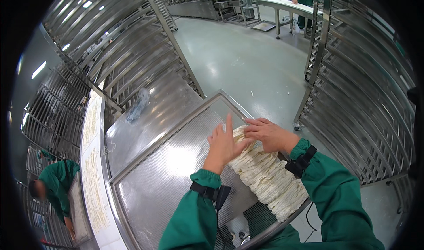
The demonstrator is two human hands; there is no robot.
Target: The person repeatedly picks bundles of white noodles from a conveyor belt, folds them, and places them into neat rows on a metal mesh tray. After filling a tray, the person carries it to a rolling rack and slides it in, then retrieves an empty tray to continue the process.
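Note:
A row of pale folded noodle bundles (268, 177) lies along the right side of a mesh-bottomed metal tray (159, 183) before me. At the row's far end, my left hand (223, 147) has its fingers spread, its thumb pointing across the last bundle. From the other side my right hand (270, 135) reaches over that same end, fingers stretched to the left. Whether its fingertips pinch any noodle strands is hidden. Both hands are close together near the tray's far right rim. Bare mesh shows to the left of the noodles.
Beyond the tray is a steel table (159, 107) with a crumpled plastic bag (139, 106). A white conveyor (96, 183) carrying noodles runs along the left. Tall steel racks (361, 94) flank me. A co-worker (58, 187) bends at the left; another person (303, 1) stands far back.

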